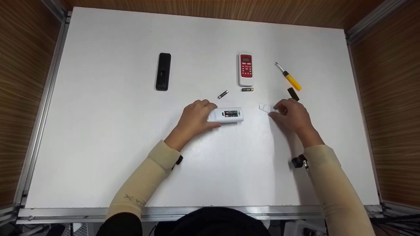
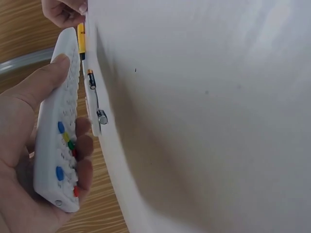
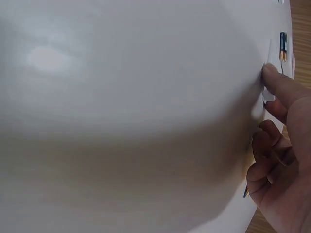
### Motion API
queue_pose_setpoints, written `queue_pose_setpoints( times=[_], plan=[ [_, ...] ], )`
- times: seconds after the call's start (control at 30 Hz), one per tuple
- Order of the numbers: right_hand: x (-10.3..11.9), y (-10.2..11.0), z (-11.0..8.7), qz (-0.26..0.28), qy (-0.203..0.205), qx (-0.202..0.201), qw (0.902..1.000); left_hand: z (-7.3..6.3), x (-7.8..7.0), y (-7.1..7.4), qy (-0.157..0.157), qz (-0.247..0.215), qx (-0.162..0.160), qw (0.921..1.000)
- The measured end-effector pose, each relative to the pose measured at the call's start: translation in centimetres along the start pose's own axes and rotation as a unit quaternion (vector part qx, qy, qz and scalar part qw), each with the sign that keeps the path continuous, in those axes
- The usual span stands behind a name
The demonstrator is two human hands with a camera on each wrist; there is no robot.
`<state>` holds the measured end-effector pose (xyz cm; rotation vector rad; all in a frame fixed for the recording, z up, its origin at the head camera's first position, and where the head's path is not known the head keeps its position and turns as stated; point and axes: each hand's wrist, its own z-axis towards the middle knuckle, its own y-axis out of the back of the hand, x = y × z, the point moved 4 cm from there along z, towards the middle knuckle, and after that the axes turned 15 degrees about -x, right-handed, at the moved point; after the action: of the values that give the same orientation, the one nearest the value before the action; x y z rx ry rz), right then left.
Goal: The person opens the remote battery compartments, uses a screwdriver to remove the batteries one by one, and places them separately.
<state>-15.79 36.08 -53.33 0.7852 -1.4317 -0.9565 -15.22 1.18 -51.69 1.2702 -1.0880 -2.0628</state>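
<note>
My left hand (image 1: 197,117) grips a white remote control (image 1: 216,115) by one end, its back turned up. The battery compartment (image 1: 231,113) in that back is uncovered, and batteries show inside. Coloured buttons on the remote's front (image 2: 57,128) appear in the left wrist view, with thumb and fingers on opposite sides of it. To the right, my right hand (image 1: 293,114) pinches a small white battery cover (image 1: 264,108) between thumb and finger, close over the table. One loose battery (image 1: 223,94) lies beyond the white remote; another battery (image 1: 247,89) lies farther right.
Behind the loose batteries lies a red-and-white remote (image 1: 246,81). A black remote (image 1: 163,72) is at the back left. Toward the right are a yellow-handled screwdriver (image 1: 293,82) and a small black piece (image 1: 293,94) near my right hand. Wood-grain panels (image 1: 390,98) border the white table (image 1: 115,108).
</note>
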Motion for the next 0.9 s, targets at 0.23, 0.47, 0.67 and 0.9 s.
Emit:
queue_pose_setpoints(
  times=[0.23, 0.47, 0.67, 0.9],
  plan=[
    [-1.5, 1.1, 0.1, -0.036, -0.049, -0.028, 0.9977, 0.0, 0.5, -0.7, 0.000, -0.003, 0.024, 0.9997],
    [-2.6, 1.8, 0.1, -0.052, -0.068, -0.048, 0.9952, 0.0, 0.4, -1.0, -0.007, -0.004, 0.022, 0.9997],
    [-2.8, 2.4, 0.6, -0.068, -0.076, -0.052, 0.9934, 0.2, 0.2, -1.2, -0.008, 0.004, 0.020, 0.9998],
    [-2.8, 3.1, 2.0, -0.077, -0.093, -0.037, 0.9920, 0.8, -0.4, -2.0, -0.029, 0.030, 0.021, 0.9989]
  ],
)
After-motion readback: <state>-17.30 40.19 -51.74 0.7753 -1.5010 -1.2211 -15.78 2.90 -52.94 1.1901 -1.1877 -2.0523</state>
